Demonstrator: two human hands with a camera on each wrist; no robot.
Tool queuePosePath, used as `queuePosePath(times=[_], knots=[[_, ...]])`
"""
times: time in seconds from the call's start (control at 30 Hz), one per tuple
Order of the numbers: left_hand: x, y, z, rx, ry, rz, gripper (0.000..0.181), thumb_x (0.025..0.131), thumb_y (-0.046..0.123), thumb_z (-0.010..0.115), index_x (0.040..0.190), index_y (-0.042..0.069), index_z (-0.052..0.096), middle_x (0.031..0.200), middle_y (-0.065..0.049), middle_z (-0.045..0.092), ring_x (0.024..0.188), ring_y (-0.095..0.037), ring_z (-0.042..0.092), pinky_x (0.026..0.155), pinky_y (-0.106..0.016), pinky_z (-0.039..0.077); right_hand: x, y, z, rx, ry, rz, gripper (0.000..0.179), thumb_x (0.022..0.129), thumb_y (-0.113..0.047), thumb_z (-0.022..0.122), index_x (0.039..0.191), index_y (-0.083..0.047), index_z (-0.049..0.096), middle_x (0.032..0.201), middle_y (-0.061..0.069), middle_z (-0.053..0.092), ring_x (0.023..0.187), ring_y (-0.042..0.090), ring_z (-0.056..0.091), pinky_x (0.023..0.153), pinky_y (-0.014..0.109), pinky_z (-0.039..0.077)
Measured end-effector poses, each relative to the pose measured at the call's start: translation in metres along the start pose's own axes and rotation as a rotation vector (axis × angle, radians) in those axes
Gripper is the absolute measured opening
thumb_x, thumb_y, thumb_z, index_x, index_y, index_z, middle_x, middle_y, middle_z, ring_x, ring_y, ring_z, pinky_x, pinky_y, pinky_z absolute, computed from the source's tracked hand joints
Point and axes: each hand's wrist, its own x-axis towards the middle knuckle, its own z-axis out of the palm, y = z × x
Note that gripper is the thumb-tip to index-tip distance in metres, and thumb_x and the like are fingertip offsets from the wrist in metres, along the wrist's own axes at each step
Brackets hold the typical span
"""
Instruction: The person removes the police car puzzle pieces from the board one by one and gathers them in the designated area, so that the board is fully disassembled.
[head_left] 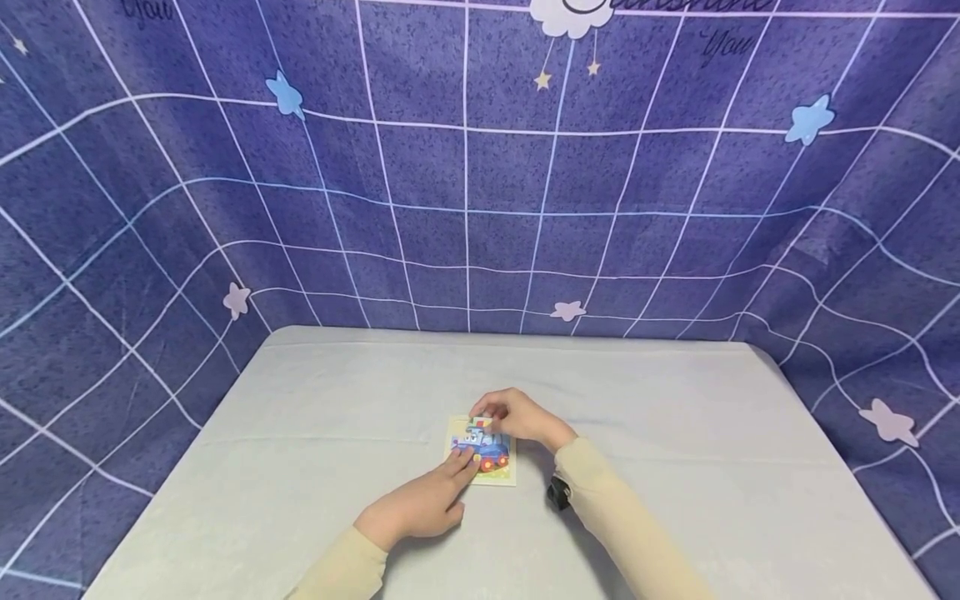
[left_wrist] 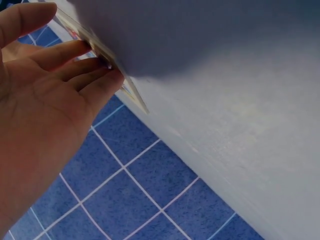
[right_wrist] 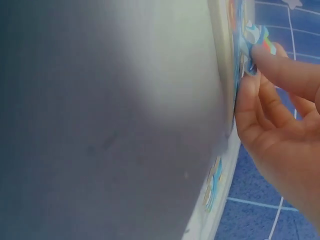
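Observation:
A small picture puzzle board (head_left: pixel 506 478) with a pale frame lies on the table, showing a blue train with red wheels. My left hand (head_left: pixel 423 502) rests its outstretched fingertips on the board's lower left part. From the far right side my right hand (head_left: pixel 521 417) reaches over the top of the board. Between its thumb and fingers it pinches a puzzle piece (right_wrist: pixel 255 35) with blue, white and coloured patches. In the right wrist view this piece stands tilted up at the board's face. My left palm (left_wrist: pixel 45 110) faces the camera in the left wrist view.
A pale grey cloth covers the table (head_left: pixel 337 383). Purple-blue grid-patterned fabric (head_left: pixel 502 167) with stars hangs behind it and at both sides. A dark device (head_left: pixel 558 492) sits at my right wrist. A small blue-and-tan piece (right_wrist: pixel 214 185) shows beyond the board in the right wrist view.

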Motion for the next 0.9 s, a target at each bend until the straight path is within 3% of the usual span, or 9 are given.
queuePosePath(times=[0.23,0.4,0.7,0.9], knots=[[0.001,0.000,0.000,0.008,0.009,0.005,0.058,0.092,0.011,0.053,0.144,-0.008,0.036,0.154,-0.023,0.024,0.143,-0.037,0.021,0.114,-0.048,0.026,-0.004,0.002,-0.013,0.072,0.021,0.036,0.029,0.083,0.008,0.065,0.111,0.000,0.068,0.093,0.012,0.069,0.085,0.014,0.061,0.078,0.027,0.052],[0.001,0.000,0.000,0.017,0.021,0.011,0.058,0.091,0.011,0.052,0.143,-0.008,0.036,0.154,-0.024,0.025,0.142,-0.038,0.022,0.114,-0.048,0.026,-0.015,0.002,-0.036,0.135,0.052,0.073,0.033,0.083,0.007,0.063,0.116,0.004,0.065,0.095,0.020,0.068,0.082,0.019,0.063,0.075,0.040,0.056],[0.000,0.000,0.001,0.009,0.020,0.002,0.057,0.092,0.011,0.052,0.144,-0.008,0.036,0.154,-0.023,0.026,0.143,-0.037,0.023,0.114,-0.048,0.025,-0.046,0.029,-0.081,0.186,0.124,0.180,0.028,0.082,0.007,0.062,0.110,0.008,0.064,0.096,0.021,0.067,0.088,0.038,0.064,0.080,0.046,0.056],[0.001,-0.001,0.002,0.010,0.016,0.003,0.058,0.092,0.011,0.052,0.144,-0.008,0.036,0.154,-0.023,0.025,0.143,-0.036,0.022,0.114,-0.047,0.025,-0.066,0.042,-0.097,0.109,0.106,0.216,0.027,0.082,0.006,0.060,0.107,0.009,0.067,0.089,0.016,0.070,0.073,0.019,0.061,0.070,0.038,0.056]])
